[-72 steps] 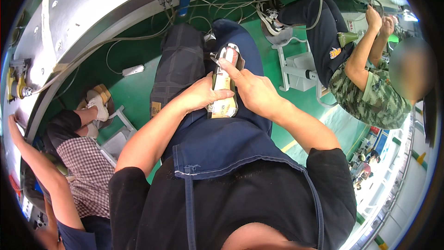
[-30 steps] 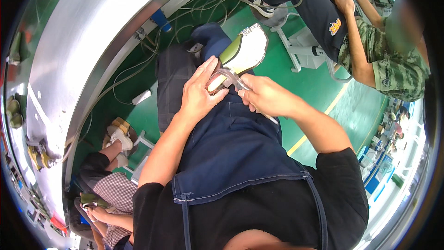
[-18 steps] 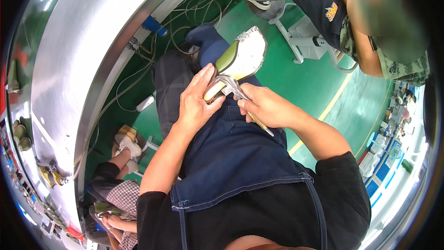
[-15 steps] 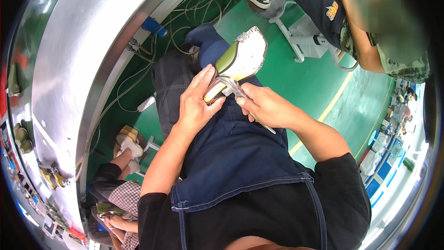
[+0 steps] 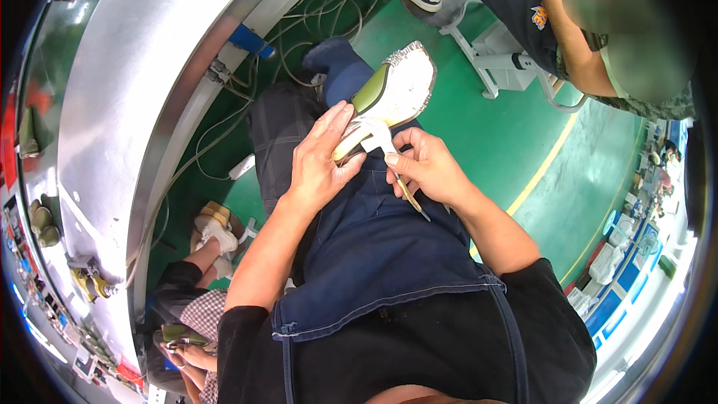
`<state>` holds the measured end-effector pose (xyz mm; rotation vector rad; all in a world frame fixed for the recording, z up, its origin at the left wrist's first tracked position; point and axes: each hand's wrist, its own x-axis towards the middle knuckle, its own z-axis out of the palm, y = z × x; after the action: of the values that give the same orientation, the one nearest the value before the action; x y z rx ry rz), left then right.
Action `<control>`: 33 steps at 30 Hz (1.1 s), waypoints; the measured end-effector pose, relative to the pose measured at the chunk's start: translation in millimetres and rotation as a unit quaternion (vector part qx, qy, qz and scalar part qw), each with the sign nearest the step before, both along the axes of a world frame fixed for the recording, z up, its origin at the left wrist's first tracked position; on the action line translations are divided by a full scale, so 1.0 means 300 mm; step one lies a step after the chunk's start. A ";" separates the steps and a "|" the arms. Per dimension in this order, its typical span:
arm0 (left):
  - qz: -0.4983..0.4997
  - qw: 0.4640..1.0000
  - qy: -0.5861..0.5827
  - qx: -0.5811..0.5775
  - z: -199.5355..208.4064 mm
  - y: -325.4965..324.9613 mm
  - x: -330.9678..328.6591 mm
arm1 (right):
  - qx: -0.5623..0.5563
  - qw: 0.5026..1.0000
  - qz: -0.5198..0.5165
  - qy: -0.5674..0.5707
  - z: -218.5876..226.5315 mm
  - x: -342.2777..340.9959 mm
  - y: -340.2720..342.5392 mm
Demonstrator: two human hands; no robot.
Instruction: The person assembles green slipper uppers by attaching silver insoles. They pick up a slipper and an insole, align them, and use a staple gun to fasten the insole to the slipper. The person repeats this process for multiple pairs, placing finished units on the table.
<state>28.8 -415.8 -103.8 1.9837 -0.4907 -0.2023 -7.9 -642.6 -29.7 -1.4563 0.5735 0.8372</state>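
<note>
An olive-green shoe upper (image 5: 370, 93) with a white, ragged-edged underside (image 5: 407, 86) lies over my lap, sole side up and toe pointing away to the upper right. Around its narrow heel end my left hand (image 5: 318, 157) is closed, fingers along one side and thumb at the other. A pale strap-like strip (image 5: 380, 137) curves off the heel area. My right hand (image 5: 430, 168) pinches this strip between thumb and fingers. Its thin, tapered tail (image 5: 415, 206) sticks out below that hand toward me. Whether the strip is joined to the shoe is hard to tell.
A shiny metal work table (image 5: 112, 105) curves along my left, with cables (image 5: 224, 127) beneath it. A seated person (image 5: 591, 67) is at the upper right by a white stool frame (image 5: 497, 60). Another person (image 5: 198, 344) at lower left holds a green shoe piece (image 5: 183, 335).
My right hand has shifted its grip along the strip and turned a little. The strip now looks paler, its tail hanging more steeply. My left hand and the shoe stay almost in place.
</note>
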 end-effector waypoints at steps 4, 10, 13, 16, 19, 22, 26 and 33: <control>-0.010 0.999 -0.028 -0.026 -0.018 0.009 -0.001 | 0.030 0.998 -0.039 0.027 -0.016 -0.006 -0.002; -0.016 0.997 -0.078 -0.003 -0.036 0.010 -0.012 | 0.080 0.996 -0.004 0.025 -0.030 0.014 -0.039; -0.015 0.994 -0.106 0.037 -0.023 0.014 -0.018 | 0.072 0.986 0.151 0.023 0.035 0.102 -0.091; -0.017 0.988 -0.130 0.076 -0.009 0.012 -0.019 | -0.034 0.940 0.340 -0.019 0.159 0.235 -0.132; -0.019 0.985 -0.142 0.100 0.002 0.004 -0.026 | -0.145 0.883 0.435 -0.101 0.348 0.361 -0.187; -0.011 0.985 -0.121 0.122 0.012 -0.003 -0.043 | -0.285 0.825 0.353 -0.337 0.451 0.491 -0.147; 0.012 0.985 -0.101 0.141 0.029 -0.020 -0.063 | -0.424 0.565 0.248 -0.663 0.470 0.814 -0.038; 0.052 0.986 -0.093 0.128 0.026 -0.038 -0.084 | -0.477 0.546 0.267 -0.635 0.293 1.332 0.161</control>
<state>3.5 -427.2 -96.2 2.2874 -0.4976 -0.0130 391.6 -594.3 58.3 -2.7982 -0.7662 -0.4587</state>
